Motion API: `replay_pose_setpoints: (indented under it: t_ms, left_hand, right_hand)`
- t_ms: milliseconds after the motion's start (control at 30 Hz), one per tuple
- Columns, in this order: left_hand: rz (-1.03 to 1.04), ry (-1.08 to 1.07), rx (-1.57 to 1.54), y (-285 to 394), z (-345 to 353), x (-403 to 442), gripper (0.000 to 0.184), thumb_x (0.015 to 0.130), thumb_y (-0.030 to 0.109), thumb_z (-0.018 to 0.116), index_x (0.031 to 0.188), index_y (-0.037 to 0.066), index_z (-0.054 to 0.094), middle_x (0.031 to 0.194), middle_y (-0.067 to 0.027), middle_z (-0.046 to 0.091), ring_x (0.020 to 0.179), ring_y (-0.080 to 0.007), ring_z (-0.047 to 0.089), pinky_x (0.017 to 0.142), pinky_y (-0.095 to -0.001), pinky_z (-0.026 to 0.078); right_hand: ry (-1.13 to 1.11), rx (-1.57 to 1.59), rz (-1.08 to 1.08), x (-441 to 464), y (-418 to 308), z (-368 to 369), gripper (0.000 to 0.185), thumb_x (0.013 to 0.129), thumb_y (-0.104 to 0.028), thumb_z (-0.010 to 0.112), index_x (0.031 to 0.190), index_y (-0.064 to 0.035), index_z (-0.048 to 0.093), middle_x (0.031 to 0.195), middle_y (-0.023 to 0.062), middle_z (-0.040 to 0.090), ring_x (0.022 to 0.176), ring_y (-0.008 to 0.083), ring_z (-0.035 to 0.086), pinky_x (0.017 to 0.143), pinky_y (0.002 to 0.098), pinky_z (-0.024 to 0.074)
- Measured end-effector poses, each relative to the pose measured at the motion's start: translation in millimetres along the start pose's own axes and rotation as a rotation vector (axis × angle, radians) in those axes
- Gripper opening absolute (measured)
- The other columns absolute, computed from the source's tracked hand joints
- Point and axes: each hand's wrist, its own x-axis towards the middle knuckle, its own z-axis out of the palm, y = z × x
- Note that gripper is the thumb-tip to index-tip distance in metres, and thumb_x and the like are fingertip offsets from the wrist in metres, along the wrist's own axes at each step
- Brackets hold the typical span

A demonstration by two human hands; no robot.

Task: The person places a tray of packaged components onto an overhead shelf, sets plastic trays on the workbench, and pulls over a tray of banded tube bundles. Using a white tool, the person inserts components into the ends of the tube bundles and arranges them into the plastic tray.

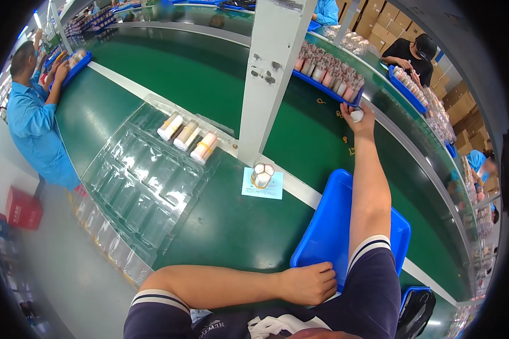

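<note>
Holding a small white object [357, 116] in partly curled fingers, your right hand [365, 122] is stretching far across the green table [226, 237], right by the near corner of the filled blue tray [322, 88]. You cannot tell what the white object is. Your left hand [311, 283] is resting close to your body, fingers folded in, beside the near blue tray [322, 237]; whether it is gripping anything, you cannot tell. Your right forearm is passing over that tray. The filled blue tray is carrying rows of white and pink bundles [333, 70]. Between your left forearm and the pale post [266, 73], an upright bundle [262, 176] is standing on a light-blue slip [274, 191], showing three white ends. Farther left, a clear plastic tray [136, 175] is holding three banded bundles [186, 134] along its far side, all lying down, well apart from both hands.
</note>
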Motion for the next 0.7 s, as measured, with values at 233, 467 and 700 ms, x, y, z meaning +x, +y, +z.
replay_pose_setpoints:
  t_ms: [233, 467, 700]
  left_hand:
    - [0.021, 0.012, 0.014, -2.0, 1.8, -3.1, 0.020, 0.068, 0.019, 0.053, 0.077, 0.002, 0.058, 0.072, -0.0042, 0.054, 0.073, -0.0178, 0.051, 0.077, -0.0293, 0.041]
    - [0.048, -0.009, -0.004, -4.3, 3.2, -5.9, 0.022, 0.065, 0.022, 0.053, 0.078, 0.004, 0.055, 0.080, -0.0053, 0.054, 0.077, -0.0189, 0.051, 0.079, -0.0308, 0.039]
    - [0.061, 0.053, 0.018, -9.0, 2.2, -5.5, 0.018, 0.067, 0.020, 0.053, 0.075, 0.005, 0.055, 0.073, -0.0048, 0.052, 0.070, -0.0187, 0.050, 0.072, -0.0297, 0.039]
  right_hand:
    - [0.225, -0.294, -0.159, -3.2, 6.0, -8.2, 0.014, 0.079, -0.003, 0.050, 0.090, -0.0004, 0.042, 0.081, 0.0135, 0.050, 0.064, 0.0256, 0.055, 0.054, 0.0319, 0.0550]
    - [0.183, -0.396, -0.071, -22.4, 7.2, -22.2, 0.012, 0.072, -0.002, 0.053, 0.078, -0.0047, 0.044, 0.067, 0.0082, 0.048, 0.054, 0.0199, 0.053, 0.042, 0.0267, 0.0464]
    - [0.307, -0.170, -0.115, -73.6, -8.9, -11.2, 0.011, 0.069, -0.001, 0.049, 0.074, -0.0062, 0.040, 0.067, 0.0054, 0.043, 0.049, 0.0182, 0.047, 0.041, 0.0258, 0.0426]
